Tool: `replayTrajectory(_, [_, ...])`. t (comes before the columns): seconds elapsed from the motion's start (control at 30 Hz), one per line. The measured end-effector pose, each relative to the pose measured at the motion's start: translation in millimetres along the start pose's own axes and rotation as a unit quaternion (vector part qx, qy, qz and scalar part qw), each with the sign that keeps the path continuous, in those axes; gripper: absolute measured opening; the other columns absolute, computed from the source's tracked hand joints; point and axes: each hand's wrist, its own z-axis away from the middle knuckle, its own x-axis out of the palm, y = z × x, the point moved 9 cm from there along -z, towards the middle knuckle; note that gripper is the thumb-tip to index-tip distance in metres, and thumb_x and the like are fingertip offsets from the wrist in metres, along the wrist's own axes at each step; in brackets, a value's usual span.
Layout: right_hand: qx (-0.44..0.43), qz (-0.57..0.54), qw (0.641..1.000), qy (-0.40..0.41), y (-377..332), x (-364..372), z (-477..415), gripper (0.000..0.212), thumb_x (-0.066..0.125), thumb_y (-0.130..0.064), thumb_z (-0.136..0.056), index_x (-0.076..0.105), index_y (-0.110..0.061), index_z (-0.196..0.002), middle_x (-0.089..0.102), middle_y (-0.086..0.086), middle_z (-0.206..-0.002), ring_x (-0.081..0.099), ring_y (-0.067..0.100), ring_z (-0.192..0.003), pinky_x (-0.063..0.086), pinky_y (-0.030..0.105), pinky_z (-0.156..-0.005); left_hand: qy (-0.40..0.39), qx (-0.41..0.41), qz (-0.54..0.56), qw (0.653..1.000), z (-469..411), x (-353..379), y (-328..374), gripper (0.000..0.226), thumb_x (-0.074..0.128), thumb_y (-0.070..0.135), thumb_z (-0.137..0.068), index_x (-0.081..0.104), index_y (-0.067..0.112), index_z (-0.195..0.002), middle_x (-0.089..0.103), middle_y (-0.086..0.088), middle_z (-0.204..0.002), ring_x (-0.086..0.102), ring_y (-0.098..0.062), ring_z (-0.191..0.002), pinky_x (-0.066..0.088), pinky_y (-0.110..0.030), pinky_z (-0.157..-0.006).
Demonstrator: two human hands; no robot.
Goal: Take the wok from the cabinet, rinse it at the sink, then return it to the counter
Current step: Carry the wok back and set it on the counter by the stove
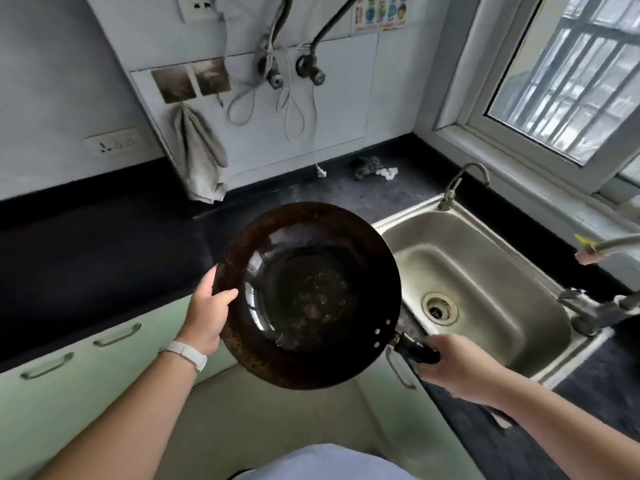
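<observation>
A dark, rusty-rimmed wok [304, 292] hangs in the air in front of the counter corner, its bowl facing up and wet-looking inside. My left hand [207, 313] grips its left rim, thumb over the edge. My right hand [453, 365] is closed around the black handle at the wok's lower right. The steel sink [485, 271] lies just to the right of the wok, its basin showing a drain. The black counter [104, 251] stretches to the left and behind.
A curved tap [467, 178] stands at the sink's back rim, and another faucet [595, 306] at its right edge. A grey cloth [201, 157] hangs on the wall. A scrubber and a white scrap [374, 169] lie on the back counter. Green cabinet doors [69, 386] sit below.
</observation>
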Motion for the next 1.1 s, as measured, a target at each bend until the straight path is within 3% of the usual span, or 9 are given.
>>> replayTrajectory(0.17, [-0.033,0.032,0.999,-0.022,-102.1,41.2,-16.8,0.014,0.068,-0.031,-0.082,0.062,-0.02,-0.078,0.062,-0.003,-0.061,0.055,0.01,-0.044,0.041,0.024,-0.044,0.049,0.0,0.023,0.999,-10.9,-110.2,5.7,0.048,0.051,-0.006,-0.096,0.062,0.028,-0.128,0.071,0.004,-0.118,0.067,-0.017,-0.11,0.054,-0.037,-0.091])
replayTrajectory(0.3, [-0.061,0.063,0.996,-0.021,-188.7,78.1,-25.9,0.018,0.068,-0.03,-0.083,0.057,-0.021,-0.072,0.056,-0.004,-0.057,0.051,0.011,-0.044,0.037,0.025,-0.044,0.081,0.001,0.032,0.996,-23.9,-207.9,2.6,0.053,0.052,-0.005,-0.094,0.06,0.024,-0.138,0.071,0.001,-0.123,0.066,-0.02,-0.114,0.053,-0.042,-0.097])
replayTrajectory(0.43, [-0.086,0.066,0.994,-0.017,-267.0,119.3,-27.4,0.017,0.066,-0.029,-0.081,0.058,-0.018,-0.072,0.052,-0.005,-0.054,0.047,0.014,-0.045,0.036,0.027,-0.046,0.127,0.008,0.064,0.99,-19.7,-304.5,3.2,0.052,0.052,-0.004,-0.095,0.06,0.026,-0.137,0.072,0.004,-0.118,0.068,-0.018,-0.109,0.055,-0.036,-0.087])
replayTrajectory(0.63, [-0.138,0.081,0.986,-0.048,-375.8,168.3,-25.6,0.016,0.066,-0.025,-0.082,0.062,-0.01,-0.079,0.051,-0.002,-0.053,0.046,0.015,-0.04,0.037,0.025,-0.041,0.195,0.024,0.086,0.977,11.6,-435.1,-1.3,0.046,0.053,0.003,-0.095,0.065,0.03,-0.132,0.073,0.002,-0.122,0.068,-0.02,-0.113,0.055,-0.042,-0.095])
replayTrajectory(0.8, [-0.198,0.134,0.967,-0.083,-462.0,204.0,-23.6,0.017,0.067,-0.028,-0.083,0.06,-0.014,-0.076,0.051,-0.003,-0.055,0.047,0.014,-0.041,0.035,0.022,-0.04,0.288,0.019,0.11,0.951,57.2,-520.3,-19.0,0.051,0.052,0.001,-0.096,0.062,0.03,-0.137,0.071,0.004,-0.122,0.067,-0.02,-0.113,0.056,-0.039,-0.091])
replayTrajectory(0.97, [-0.259,0.181,0.94,-0.128,-537.4,247.8,-18.3,0.015,0.066,-0.031,-0.083,0.066,-0.017,-0.085,0.056,-0.003,-0.059,0.048,0.012,-0.041,0.039,0.024,-0.043,0.368,-0.006,0.115,0.923,108.7,-592.0,-45.4,0.05,0.052,0.004,-0.095,0.064,0.035,-0.132,0.071,0.004,-0.123,0.066,-0.024,-0.115,0.054,-0.049,-0.099])
replayTrajectory(1.1, [-0.295,0.202,0.916,-0.184,-592.6,288.9,-18.1,0.009,0.066,-0.03,-0.085,0.066,-0.021,-0.086,0.057,-0.001,-0.06,0.05,0.014,-0.044,0.04,0.024,-0.043,0.428,-0.017,0.142,0.892,141.7,-639.9,-65.1,0.05,0.052,0.0,-0.094,0.067,0.036,-0.125,0.072,0.004,-0.12,0.066,-0.024,-0.115,0.055,-0.044,-0.095])
